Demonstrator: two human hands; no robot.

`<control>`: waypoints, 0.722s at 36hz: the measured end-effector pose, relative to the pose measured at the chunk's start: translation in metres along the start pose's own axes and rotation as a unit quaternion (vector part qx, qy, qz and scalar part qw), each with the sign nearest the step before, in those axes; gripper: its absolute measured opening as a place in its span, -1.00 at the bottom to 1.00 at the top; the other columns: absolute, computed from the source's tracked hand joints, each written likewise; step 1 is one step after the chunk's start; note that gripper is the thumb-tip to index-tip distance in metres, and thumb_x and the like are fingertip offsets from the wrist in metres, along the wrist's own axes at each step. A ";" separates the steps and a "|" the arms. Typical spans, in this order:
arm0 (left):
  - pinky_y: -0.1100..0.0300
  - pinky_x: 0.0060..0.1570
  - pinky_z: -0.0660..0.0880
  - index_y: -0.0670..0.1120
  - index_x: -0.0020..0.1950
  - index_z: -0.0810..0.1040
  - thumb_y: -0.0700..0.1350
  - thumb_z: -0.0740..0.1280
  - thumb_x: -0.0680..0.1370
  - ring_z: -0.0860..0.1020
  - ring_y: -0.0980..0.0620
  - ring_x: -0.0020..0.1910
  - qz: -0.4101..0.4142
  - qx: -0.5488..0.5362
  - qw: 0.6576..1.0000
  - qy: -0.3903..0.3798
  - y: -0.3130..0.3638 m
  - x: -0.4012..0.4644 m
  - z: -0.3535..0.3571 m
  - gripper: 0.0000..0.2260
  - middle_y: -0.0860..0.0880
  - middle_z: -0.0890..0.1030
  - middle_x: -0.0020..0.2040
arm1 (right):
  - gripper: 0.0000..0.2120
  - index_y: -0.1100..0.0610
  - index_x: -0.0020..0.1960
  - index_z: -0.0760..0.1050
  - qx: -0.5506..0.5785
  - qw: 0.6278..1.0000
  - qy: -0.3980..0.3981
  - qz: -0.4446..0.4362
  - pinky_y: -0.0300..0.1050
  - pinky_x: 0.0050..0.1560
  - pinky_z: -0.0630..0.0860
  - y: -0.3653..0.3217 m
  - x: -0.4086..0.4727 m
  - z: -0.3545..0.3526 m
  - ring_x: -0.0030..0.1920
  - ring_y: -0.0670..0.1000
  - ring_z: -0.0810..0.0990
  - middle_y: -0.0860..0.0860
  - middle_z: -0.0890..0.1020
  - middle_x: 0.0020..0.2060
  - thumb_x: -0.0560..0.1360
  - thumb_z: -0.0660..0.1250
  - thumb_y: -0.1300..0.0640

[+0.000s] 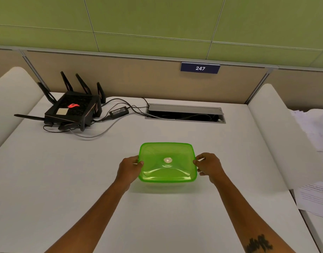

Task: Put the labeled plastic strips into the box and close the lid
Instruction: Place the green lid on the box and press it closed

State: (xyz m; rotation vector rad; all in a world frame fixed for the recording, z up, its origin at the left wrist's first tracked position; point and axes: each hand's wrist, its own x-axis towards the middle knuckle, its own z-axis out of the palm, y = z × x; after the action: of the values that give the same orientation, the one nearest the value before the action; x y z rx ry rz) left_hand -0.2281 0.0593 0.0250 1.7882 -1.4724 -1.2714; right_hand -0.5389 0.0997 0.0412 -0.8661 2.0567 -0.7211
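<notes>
A translucent green plastic box (167, 172) stands on the white desk (65, 170) in front of me, with its green lid (175, 152) on top and a small white disc at the lid's centre. My left hand (128, 168) grips the box's left edge, thumb on the lid's rim. My right hand (209, 166) grips the right edge the same way. No labeled strips are in sight; whatever lies inside the box is hidden by the lid.
A black router (73, 108) with several antennas sits at the back left, its power brick (119, 111) and cables trailing toward an open cable tray (184, 114) in the desk. Paper sheets (314, 161) lie on the neighbouring desk at right. A beige partition rises behind.
</notes>
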 end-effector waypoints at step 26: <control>-0.21 0.29 0.55 -0.03 0.23 0.68 0.02 0.33 0.65 0.64 -0.19 0.23 -0.104 -0.294 0.950 -0.002 0.008 0.047 0.030 -0.76 -0.12 0.70 0.20 | -0.76 0.09 -0.04 0.71 0.200 0.977 0.057 -0.048 0.21 0.15 0.62 -0.015 0.017 0.035 0.06 0.19 0.69 0.16 0.69 -0.01 0.60 0.39 -0.06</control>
State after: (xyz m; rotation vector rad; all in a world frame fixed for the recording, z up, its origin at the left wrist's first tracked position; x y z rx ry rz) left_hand -0.2594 0.0187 0.0019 1.5475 -0.7893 -1.6071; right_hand -0.5132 0.0702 0.0259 -0.7065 1.8796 -1.2123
